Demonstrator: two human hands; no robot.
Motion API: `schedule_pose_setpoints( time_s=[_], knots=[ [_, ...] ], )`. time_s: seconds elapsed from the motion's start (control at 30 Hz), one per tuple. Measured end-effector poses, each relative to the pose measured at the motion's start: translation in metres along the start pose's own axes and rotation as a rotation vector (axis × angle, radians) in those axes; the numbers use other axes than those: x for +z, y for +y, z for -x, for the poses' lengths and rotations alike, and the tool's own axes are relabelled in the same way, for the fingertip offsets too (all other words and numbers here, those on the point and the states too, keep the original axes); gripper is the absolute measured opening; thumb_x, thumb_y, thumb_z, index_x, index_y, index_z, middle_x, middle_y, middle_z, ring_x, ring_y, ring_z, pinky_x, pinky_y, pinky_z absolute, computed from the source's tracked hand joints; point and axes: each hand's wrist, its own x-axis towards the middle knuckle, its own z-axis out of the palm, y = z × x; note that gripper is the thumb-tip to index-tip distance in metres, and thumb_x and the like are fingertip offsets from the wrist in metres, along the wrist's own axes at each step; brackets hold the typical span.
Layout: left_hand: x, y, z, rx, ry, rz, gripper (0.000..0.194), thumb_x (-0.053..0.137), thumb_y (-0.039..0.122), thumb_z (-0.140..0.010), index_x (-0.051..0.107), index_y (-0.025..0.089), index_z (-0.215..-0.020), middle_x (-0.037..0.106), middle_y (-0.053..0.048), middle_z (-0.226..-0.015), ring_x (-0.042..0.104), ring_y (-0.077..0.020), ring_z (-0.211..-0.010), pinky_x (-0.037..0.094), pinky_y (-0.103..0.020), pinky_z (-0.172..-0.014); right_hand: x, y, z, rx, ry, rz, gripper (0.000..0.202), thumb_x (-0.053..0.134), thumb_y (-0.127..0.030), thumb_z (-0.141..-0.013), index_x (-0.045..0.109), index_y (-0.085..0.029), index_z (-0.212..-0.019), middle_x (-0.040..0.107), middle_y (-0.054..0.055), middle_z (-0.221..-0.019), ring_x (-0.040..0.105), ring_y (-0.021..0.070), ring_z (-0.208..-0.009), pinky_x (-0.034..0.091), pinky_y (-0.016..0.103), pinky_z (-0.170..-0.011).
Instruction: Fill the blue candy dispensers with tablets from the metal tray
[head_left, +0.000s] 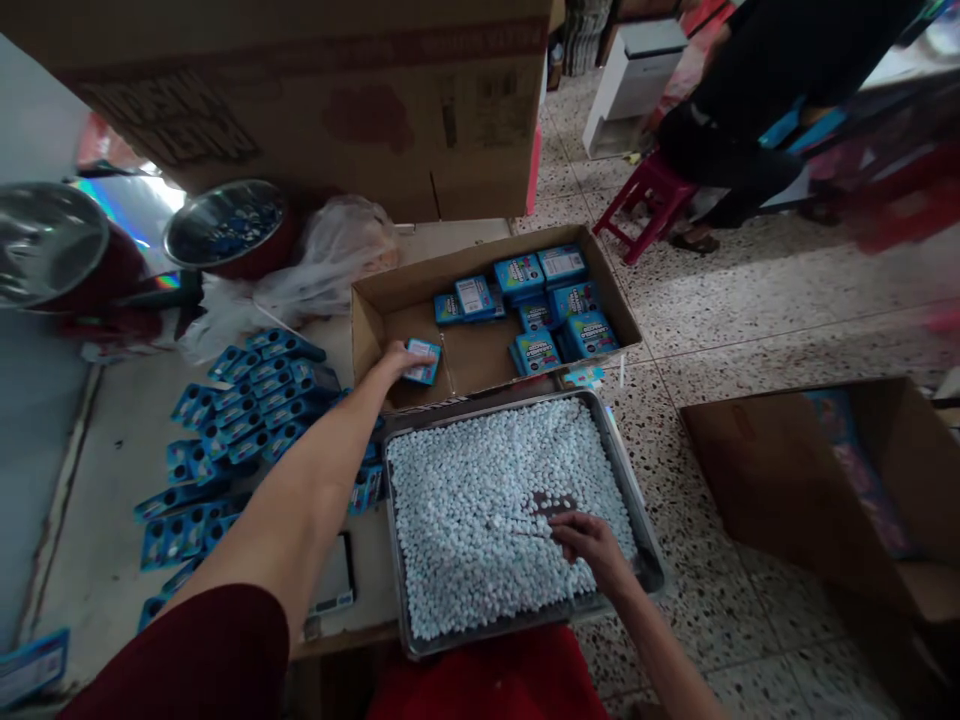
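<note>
While the left hand (393, 364) holds a small blue packet (424, 362) inside the left end of an open cardboard box (471, 360), its grip is closed on the packet's edge; loosened carelessly, it could let the packet tip or fall flat. The right hand (589, 548) is low over white pellets (480, 520) in a metal tray (651, 572), fingers drawn narrow; whether they pinch anything, I cannot tell. Because the pellets lie close to the tray's rim, a sweeping wrist might push some over, perhaps onto the floor (697, 350) at the right. Blue packs (259, 395) crowd the surface (97, 430) beside the left forearm, so a dropped elbow might scatter them. Uneven stacks (537, 352) in the box could slide if bumped.
</note>
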Motion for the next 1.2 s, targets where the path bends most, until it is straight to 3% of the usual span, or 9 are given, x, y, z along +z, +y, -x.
schedule_pose_setpoints(
  time_s=[0.13, 0.27, 0.37, 0.47, 0.67, 0.8, 1.0, 1.1, 1.2],
  knots=[
    [-0.043, 0.015, 0.05, 0.192, 0.187, 0.035, 0.049, 0.087, 0.03, -0.061, 0.061, 0.017, -0.1, 0.069, -0.001, -0.092, 0.063, -0.0189, -0.086, 0.05, -0.03, -0.081, 0.001, -0.031, 0.012, -0.023, -0.048, -0.039, 0.036, 0.088, -0.044, -0.066, 0.081, -0.015, -0.086, 0.064, 0.0, -0.058, 0.049, 0.0087, -0.045, 0.036, 0.022, -0.045],
    [-0.069, 0.004, 0.178, 0.569, 0.475, 0.056, 0.045, 0.084, 0.035, -0.07, 0.064, 0.02, -0.108, 0.068, -0.001, -0.104, 0.062, -0.0197, -0.097, 0.049, -0.031, -0.091, 0.004, -0.086, 0.037, -0.048, -0.089, -0.007, 0.033, 0.089, -0.041, -0.067, 0.082, -0.016, -0.087, 0.066, 0.002, -0.061, 0.05, 0.0078, -0.047, 0.035, 0.021, -0.046],
    [-0.043, -0.021, 0.27, 0.609, 0.423, 0.141, 0.037, 0.082, 0.035, -0.076, 0.065, 0.021, -0.106, 0.068, -0.003, -0.106, 0.064, -0.0192, -0.098, 0.05, -0.03, -0.09, 0.01, -0.125, 0.057, -0.066, -0.126, 0.044, 0.03, 0.089, -0.04, -0.07, 0.081, -0.017, -0.087, 0.065, 0.001, -0.06, 0.049, 0.0072, -0.047, 0.035, 0.021, -0.046],
    [0.009, -0.049, 0.316, 0.444, 0.356, 0.314, 0.037, 0.084, 0.033, -0.075, 0.065, 0.022, -0.105, 0.069, -0.001, -0.097, 0.065, -0.0175, -0.088, 0.052, -0.028, -0.08, 0.02, -0.148, 0.066, -0.089, -0.165, 0.108, 0.027, 0.087, -0.038, -0.073, 0.081, -0.018, -0.09, 0.065, 0.0, -0.06, 0.05, 0.0074, -0.048, 0.036, 0.021, -0.047],
    [0.079, -0.07, 0.32, 0.503, 0.247, 0.455, 0.029, 0.082, 0.022, -0.077, 0.068, 0.022, -0.103, 0.069, -0.004, -0.105, 0.065, -0.0208, -0.104, 0.051, -0.035, -0.096, 0.042, -0.152, 0.058, -0.118, -0.186, 0.236, 0.026, 0.083, -0.038, -0.075, 0.08, -0.017, -0.09, 0.064, -0.001, -0.057, 0.051, 0.0094, -0.049, 0.04, 0.023, -0.048],
    [0.099, -0.072, 0.316, 0.569, 0.26, 0.34, 0.029, 0.076, 0.008, -0.076, 0.071, 0.022, -0.102, 0.064, -0.006, -0.109, 0.061, -0.0219, -0.108, 0.05, -0.037, -0.096, 0.057, -0.153, 0.064, -0.188, -0.107, 0.426, 0.022, 0.077, -0.036, -0.077, 0.079, -0.017, -0.088, 0.063, -0.001, -0.055, 0.052, 0.011, -0.045, 0.041, 0.025, -0.047],
    [0.131, -0.08, 0.313, 0.498, 0.274, 0.178, 0.031, 0.073, 0.009, -0.076, 0.07, 0.022, -0.104, 0.06, -0.008, -0.105, 0.057, -0.0243, -0.105, 0.05, -0.04, -0.094, 0.106, -0.136, 0.057, -0.611, -0.003, 0.995, 0.017, 0.063, -0.017, -0.082, 0.079, -0.022, -0.084, 0.074, 0.004, -0.074, 0.065, 0.0185, -0.066, 0.047, 0.03, -0.065],
    [0.14, -0.086, 0.309, 0.497, 0.278, 0.12, 0.035, 0.071, 0.012, -0.078, 0.067, 0.023, -0.111, 0.06, -0.008, -0.107, 0.057, -0.0252, -0.107, 0.05, -0.041, -0.097, 0.129, -0.128, 0.052, -0.606, -0.056, 1.196, 0.02, 0.059, -0.012, -0.084, 0.077, -0.019, -0.087, 0.075, 0.009, -0.085, 0.068, 0.0244, -0.08, 0.047, 0.035, -0.074],
    [0.139, -0.095, 0.305, 0.565, 0.253, 0.004, 0.057, 0.069, 0.012, -0.079, 0.06, 0.025, -0.134, 0.058, -0.01, -0.116, 0.057, -0.0256, -0.108, 0.051, -0.04, -0.096, 0.115, -0.136, 0.064, -0.598, -0.084, 1.129, 0.021, 0.057, -0.013, -0.088, 0.077, -0.02, -0.093, 0.076, 0.01, -0.092, 0.069, 0.0252, -0.086, 0.048, 0.036, -0.08]
  ],
)
